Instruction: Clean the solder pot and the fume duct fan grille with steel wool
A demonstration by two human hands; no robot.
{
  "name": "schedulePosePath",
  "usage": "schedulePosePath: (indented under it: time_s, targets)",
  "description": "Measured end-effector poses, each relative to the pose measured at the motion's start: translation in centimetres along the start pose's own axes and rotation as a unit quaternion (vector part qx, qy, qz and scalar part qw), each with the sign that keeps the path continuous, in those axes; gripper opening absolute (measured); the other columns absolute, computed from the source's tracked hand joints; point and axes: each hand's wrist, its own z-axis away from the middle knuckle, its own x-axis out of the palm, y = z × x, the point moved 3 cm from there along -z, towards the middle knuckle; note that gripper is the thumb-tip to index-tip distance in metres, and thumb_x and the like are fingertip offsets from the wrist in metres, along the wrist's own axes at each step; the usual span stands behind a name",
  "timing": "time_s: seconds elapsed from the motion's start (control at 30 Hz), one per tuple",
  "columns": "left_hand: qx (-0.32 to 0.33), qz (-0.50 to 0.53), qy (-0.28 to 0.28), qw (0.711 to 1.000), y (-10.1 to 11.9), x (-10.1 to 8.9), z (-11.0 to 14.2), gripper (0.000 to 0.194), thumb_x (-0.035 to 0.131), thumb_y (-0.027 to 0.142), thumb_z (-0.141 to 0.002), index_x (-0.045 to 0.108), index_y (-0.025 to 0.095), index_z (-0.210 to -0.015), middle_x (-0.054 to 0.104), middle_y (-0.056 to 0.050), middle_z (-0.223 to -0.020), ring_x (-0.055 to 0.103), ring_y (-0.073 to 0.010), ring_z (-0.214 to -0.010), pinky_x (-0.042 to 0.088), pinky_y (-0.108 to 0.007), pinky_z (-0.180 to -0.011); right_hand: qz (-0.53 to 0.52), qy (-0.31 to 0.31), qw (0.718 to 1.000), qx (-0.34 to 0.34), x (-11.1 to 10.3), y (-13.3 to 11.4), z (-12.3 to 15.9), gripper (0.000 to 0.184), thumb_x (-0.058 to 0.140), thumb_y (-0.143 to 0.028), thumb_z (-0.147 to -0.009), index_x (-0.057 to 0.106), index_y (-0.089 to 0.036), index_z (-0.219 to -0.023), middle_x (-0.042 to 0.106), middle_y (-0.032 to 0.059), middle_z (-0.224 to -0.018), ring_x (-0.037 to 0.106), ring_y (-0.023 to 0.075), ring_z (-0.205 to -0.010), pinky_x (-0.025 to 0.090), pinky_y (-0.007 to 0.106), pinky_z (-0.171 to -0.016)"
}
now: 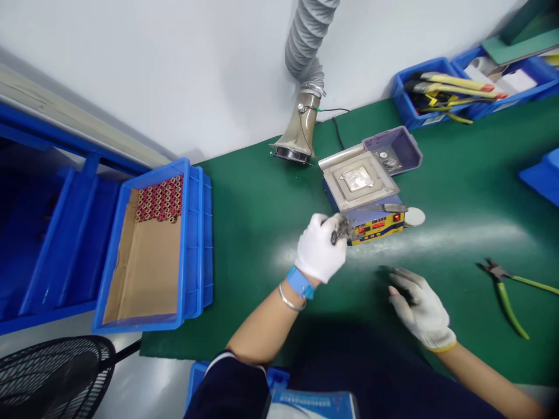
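My left hand [321,249], in a white glove with a blue wrist strap, is closed around a dark grey crumpled wad [343,230]. The wad is beside the front left corner of a solder pot [371,221] with a yellow control panel and lit red digits. Shiny solder [357,178] shows in the square well on top. A flat scraper [388,208] lies across the pot's front ledge. Lower right, my right hand [421,308], also gloved with bare fingertips, is over the green bench with thumb and fingers apart, holding nothing visible.
Left stands a blue crate [186,250] with rows of red-and-copper coils [159,199]. A fume duct [301,125] hangs behind the pot. A grey-purple bin [395,150] adjoins it. Green-handled cutters [506,297] lie right. Tool bins [425,119] line the wall; a fan [56,378] is lower left.
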Motion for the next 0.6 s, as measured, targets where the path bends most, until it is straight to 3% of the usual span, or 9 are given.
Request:
schedulePosePath:
  time_s: [0.07, 0.1, 0.2, 0.27, 0.33, 0.43, 0.5, 0.6]
  targets:
    - [0.001, 0.062, 0.009, 0.998, 0.1, 1.7, 2.9, 0.049, 0.063, 0.026, -0.088, 0.063, 0.027, -0.136, 0.063, -0.009, -0.122, 0.068, -0.0219, -0.108, 0.059, -0.032, -0.1, -0.113, -0.014, 0.989, 0.097, 0.0, -1.8, -1.0, 0.037, 0.064, -0.039, -0.093, 0.067, -0.017, -0.122, 0.068, 0.0161, -0.127, 0.069, 0.0284, -0.114, 0.061, 0.044, -0.098]
    - [0.0, 0.094, 0.008, 0.996, 0.3, 2.8, 4.2, 0.051, 0.064, 0.025, -0.085, 0.063, 0.025, -0.136, 0.063, -0.009, -0.12, 0.068, -0.0221, -0.107, 0.059, -0.033, -0.101, -0.188, -0.032, 0.97, 0.154, 0.4, -2.8, -1.6, 0.043, 0.063, -0.044, -0.094, 0.065, -0.018, -0.128, 0.067, 0.0165, -0.128, 0.069, 0.0283, -0.114, 0.062, 0.043, -0.097]
    - [-0.011, 0.153, 0.002, 0.988, 1.0, 5.8, 6.6, 0.053, 0.067, 0.027, -0.082, 0.062, 0.023, -0.135, 0.065, -0.009, -0.121, 0.07, -0.0253, -0.107, 0.061, -0.039, -0.101, -0.369, -0.08, 0.876, 0.3, 2.4, -5.9, -3.3, 0.062, 0.064, -0.057, -0.091, 0.058, -0.02, -0.14, 0.068, 0.0155, -0.129, 0.071, 0.0261, -0.11, 0.064, 0.038, -0.092]
    - [0.0, 0.165, 0.006, 0.986, 1.7, 6.9, 7.2, 0.052, 0.067, 0.028, -0.083, 0.061, 0.024, -0.134, 0.066, -0.009, -0.123, 0.071, -0.0274, -0.107, 0.062, -0.043, -0.099, -0.399, -0.064, 0.842, 0.358, 3.4, -6.9, -4.3, 0.063, 0.072, -0.062, -0.083, 0.062, -0.021, -0.13, 0.071, 0.0131, -0.121, 0.072, 0.0248, -0.104, 0.064, 0.035, -0.087]
    - [0.042, 0.183, 0.018, 0.982, 2.4, 7.2, 7.3, 0.052, 0.066, 0.027, -0.083, 0.06, 0.026, -0.134, 0.066, -0.009, -0.126, 0.071, -0.0281, -0.107, 0.063, -0.044, -0.097, -0.387, -0.036, 0.834, 0.391, 3.4, -6.6, -5.1, 0.058, 0.078, -0.06, -0.075, 0.065, -0.02, -0.115, 0.074, 0.0108, -0.11, 0.073, 0.0228, -0.095, 0.064, 0.033, -0.081]
    - [0.096, 0.259, 0.044, 0.96, 2.7, 7.7, 6.9, 0.062, 0.074, 0.033, -0.077, 0.057, 0.023, -0.136, 0.065, -0.011, -0.129, 0.072, -0.027, -0.107, 0.063, -0.042, -0.095, -0.341, 0.016, 0.846, 0.41, 1.9, -3.8, -6.4, 0.053, 0.08, -0.055, -0.069, 0.068, -0.018, -0.105, 0.074, 0.0098, -0.1, 0.071, 0.0202, -0.083, 0.063, 0.031, -0.073]
    - [0.038, 0.314, 0.084, 0.945, 2.0, 8.8, 6.0, 0.078, 0.081, 0.037, -0.072, 0.051, 0.02, -0.141, 0.062, -0.015, -0.133, 0.071, -0.027, -0.108, 0.063, -0.041, -0.096, -0.28, 0.06, 0.863, 0.417, 0.4, -1.2, -7.7, 0.052, 0.077, -0.05, -0.069, 0.069, -0.018, -0.11, 0.074, 0.0102, -0.104, 0.071, 0.0207, -0.086, 0.063, 0.032, -0.078]
    - [-0.139, 0.353, 0.132, 0.916, 0.2, 12.2, 4.2, 0.096, 0.084, 0.038, -0.071, 0.04, 0.016, -0.152, 0.05, -0.022, -0.15, 0.064, -0.0314, -0.126, 0.058, -0.044, -0.105, -0.164, 0.074, 0.897, 0.404, -0.8, 1.9, -9.8, 0.051, 0.072, -0.043, -0.069, 0.071, -0.02, -0.114, 0.068, 0.0105, -0.13, 0.068, 0.0252, -0.114, 0.054, 0.039, -0.108]
